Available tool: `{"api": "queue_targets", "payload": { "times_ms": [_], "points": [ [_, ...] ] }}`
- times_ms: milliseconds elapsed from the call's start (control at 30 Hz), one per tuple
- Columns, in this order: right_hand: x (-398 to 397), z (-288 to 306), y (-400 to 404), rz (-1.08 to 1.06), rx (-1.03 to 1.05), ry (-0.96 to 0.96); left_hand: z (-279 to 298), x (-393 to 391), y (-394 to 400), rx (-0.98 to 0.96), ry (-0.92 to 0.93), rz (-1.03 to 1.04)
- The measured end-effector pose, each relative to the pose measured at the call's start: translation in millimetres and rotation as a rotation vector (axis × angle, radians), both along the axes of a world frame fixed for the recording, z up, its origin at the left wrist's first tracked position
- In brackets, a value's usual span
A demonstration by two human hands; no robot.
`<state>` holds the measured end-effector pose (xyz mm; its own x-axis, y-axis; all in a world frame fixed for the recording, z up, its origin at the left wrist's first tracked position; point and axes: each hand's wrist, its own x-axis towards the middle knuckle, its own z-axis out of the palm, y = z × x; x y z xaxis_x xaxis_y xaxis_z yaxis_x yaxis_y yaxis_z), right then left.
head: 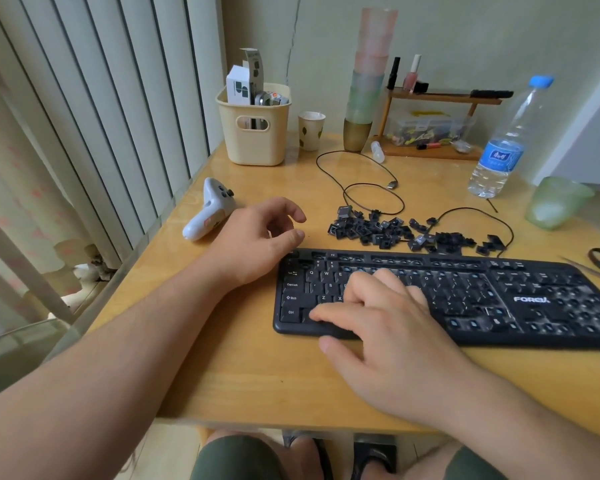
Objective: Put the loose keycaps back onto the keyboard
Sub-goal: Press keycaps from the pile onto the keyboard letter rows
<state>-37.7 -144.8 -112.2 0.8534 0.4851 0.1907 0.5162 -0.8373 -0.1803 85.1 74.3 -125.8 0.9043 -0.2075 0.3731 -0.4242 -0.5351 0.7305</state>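
- Black plastic loose keycaps lie in a heap on the yellow wooden desk, just behind the top edge of the flat black plastic keyboard and tangled among loops of its thin black cable.
- Keyboard state: left-hand letter and modifier caps look seated; many sockets across the top row, centre and number pad look bare. Judging by the heap, most of the job is left.
- Your right hand rests on the left-centre keys with its fingers laid fairly flat and close together, apparently pressing down. Cannot tell if a cap sits under them.
- Your left hand hovers above the desk just off the keyboard's top-left corner, fingers loosely curled, thumb near forefinger, with nothing visible between them.
- Handling, as a judgement: caps are light, rigid, smooth and small, so they will skid or flip easily. Pinch one by two opposite side walls, legend up, hollow side down.
- Many lie upside down, so check orientation before seating.
- Press straight down over the socket; tilted force could strain the small clips underneath.
- Keyboard is light and may slide on the glossy desk, so steady it with the free hand.
- Lift caps clear of the cable so the heap does not drag.
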Motion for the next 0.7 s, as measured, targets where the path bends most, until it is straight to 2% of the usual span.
{"api": "queue_targets", "payload": {
  "times_ms": [67, 200, 300, 400, 700],
  "points": [
    [13.2, 11.0, -2.7, 0.022, 0.074, 0.057, 0.2, 1.2, -2.1, 0.049, -0.038, 0.036],
    [72.5, 34.2, -17.0, -0.065, 0.201, -0.029, -0.1, 7.2, -8.4, 0.134, -0.094, 0.068],
    [128.9, 39.7, -24.2, -0.125, 0.044, -0.035, 0.9, 12.6, -11.9, 0.154, -0.093, 0.075],
    [166.0, 35.5, -22.6, -0.081, -0.11, 0.037, 1.0, 17.1, -12.2, 0.152, -0.087, 0.089],
    [184.8, 18.4, -16.5, 0.044, -0.166, 0.015, -0.3, 19.1, -12.3, 0.145, -0.081, 0.058]
  ]
}}
